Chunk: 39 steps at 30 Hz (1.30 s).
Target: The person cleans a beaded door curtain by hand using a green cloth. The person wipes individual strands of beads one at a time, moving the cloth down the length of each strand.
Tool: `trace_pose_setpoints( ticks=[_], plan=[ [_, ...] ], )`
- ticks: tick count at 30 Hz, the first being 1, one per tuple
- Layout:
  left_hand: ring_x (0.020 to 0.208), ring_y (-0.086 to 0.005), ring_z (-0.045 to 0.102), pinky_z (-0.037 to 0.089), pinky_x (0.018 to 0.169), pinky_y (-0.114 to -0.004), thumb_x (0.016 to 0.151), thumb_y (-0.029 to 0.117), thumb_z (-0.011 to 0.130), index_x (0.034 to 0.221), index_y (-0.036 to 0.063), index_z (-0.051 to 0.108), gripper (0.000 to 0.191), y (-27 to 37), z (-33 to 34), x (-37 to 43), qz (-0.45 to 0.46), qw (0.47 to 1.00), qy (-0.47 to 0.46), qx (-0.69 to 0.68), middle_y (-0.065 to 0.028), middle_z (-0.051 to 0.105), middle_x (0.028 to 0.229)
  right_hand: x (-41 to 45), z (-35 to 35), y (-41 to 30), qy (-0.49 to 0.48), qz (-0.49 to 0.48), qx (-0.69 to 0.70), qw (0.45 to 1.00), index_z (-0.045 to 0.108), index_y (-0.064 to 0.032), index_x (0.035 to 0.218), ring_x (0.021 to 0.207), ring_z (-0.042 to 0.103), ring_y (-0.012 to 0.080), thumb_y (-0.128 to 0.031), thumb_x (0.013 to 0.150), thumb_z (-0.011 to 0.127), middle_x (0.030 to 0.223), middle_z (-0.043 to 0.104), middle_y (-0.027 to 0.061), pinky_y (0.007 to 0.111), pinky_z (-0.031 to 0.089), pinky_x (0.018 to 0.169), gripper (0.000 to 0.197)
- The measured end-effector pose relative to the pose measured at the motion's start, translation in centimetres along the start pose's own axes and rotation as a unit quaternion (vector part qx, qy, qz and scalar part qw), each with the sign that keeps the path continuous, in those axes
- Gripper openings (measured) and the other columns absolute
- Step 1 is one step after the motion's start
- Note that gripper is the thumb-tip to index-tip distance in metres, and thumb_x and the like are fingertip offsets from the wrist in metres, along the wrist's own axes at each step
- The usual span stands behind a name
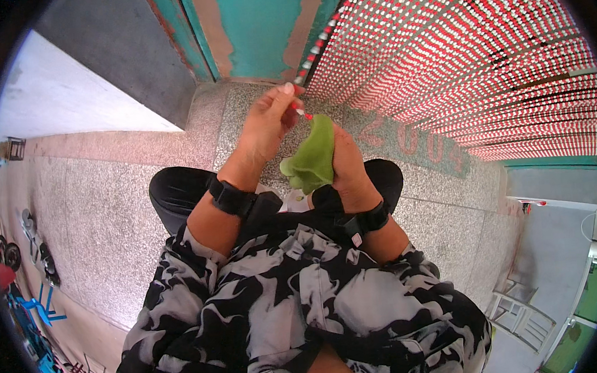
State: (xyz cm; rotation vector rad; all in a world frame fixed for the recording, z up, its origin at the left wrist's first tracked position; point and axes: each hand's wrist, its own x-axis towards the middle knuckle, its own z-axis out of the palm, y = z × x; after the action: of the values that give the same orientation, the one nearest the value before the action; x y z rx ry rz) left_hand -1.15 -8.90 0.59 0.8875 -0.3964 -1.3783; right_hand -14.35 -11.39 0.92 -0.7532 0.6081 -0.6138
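Observation:
A strand of red and white beads (317,47) hangs down from the upper edge of the picture at the near side of a bead curtain (423,50). Its lower part passes through the fingers of my left hand (267,117), which pinch it between thumb and fingertips. Just to the right, my right hand (347,165) grips a green cloth (313,155) that droops in folds to the left. The strand's lower end meets the cloth's top edge; whether it runs on inside is hidden.
Behind the strand stands a worn teal door (258,30). Speckled terrazzo floor (110,213) with large numerals lies beneath me. A metal chair (524,316) stands at the lower right, a blue stool (44,307) at the left. A grey and white wall (116,59) juts in at upper left.

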Motion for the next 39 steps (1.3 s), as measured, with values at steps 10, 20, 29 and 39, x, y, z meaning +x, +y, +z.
trace_pose_setpoints(
  ticks=[10, 20, 29, 39],
  plan=[
    [0.07, -0.0078, 0.049, 0.041, 0.063, -0.02, 0.077, 0.009, 0.046, 0.085, 0.0035, 0.051, 0.011, -1.1, 0.5, -0.6, 0.043, 0.996, -0.079, 0.02, -0.0021, 0.052, 0.08, 0.5, 0.4, 0.3, -0.014, 0.026, 0.018, 0.999, 0.045, -0.0026, 0.096, 0.07, 0.05, 0.0105, -0.023, 0.081, 0.035, 0.082, 0.051, 0.0037, 0.022, 0.042, 0.06, 0.027],
    [0.06, -0.0064, 0.046, 0.039, 0.055, -0.019, 0.074, 0.006, 0.05, 0.07, 0.0074, 0.045, 0.006, -0.6, 0.2, -0.1, 0.183, 0.981, 0.033, 0.053, 0.0008, 0.049, 0.068, 1.4, -0.1, 1.0, -0.001, -0.055, -0.077, 0.995, 0.044, -0.0013, 0.096, 0.071, 0.049, 0.0091, -0.017, 0.081, 0.037, 0.082, 0.05, 0.0036, 0.021, 0.041, 0.063, 0.023],
    [0.055, -0.0061, 0.049, 0.039, 0.048, -0.017, 0.07, 0.007, 0.055, 0.066, 0.0064, 0.045, 0.012, 0.8, -0.3, -0.6, 0.165, 0.983, 0.059, 0.061, 0.0009, 0.049, 0.062, 1.8, 1.4, 1.8, 0.007, -0.049, -0.06, 0.997, 0.046, -0.0019, 0.095, 0.065, 0.049, 0.008, -0.018, 0.082, 0.034, 0.077, 0.051, 0.0018, 0.02, 0.041, 0.058, 0.024],
    [0.057, -0.0062, 0.048, 0.041, 0.051, -0.018, 0.074, 0.015, 0.051, 0.066, 0.0115, 0.045, 0.011, 2.7, -2.9, -0.7, 0.118, 0.986, 0.094, 0.065, 0.0047, 0.049, 0.065, 1.4, 1.2, 2.4, 0.013, -0.048, -0.135, 0.99, 0.047, -0.0017, 0.094, 0.065, 0.048, 0.0084, -0.019, 0.082, 0.033, 0.076, 0.051, 0.0016, 0.021, 0.041, 0.058, 0.025]
  ],
)
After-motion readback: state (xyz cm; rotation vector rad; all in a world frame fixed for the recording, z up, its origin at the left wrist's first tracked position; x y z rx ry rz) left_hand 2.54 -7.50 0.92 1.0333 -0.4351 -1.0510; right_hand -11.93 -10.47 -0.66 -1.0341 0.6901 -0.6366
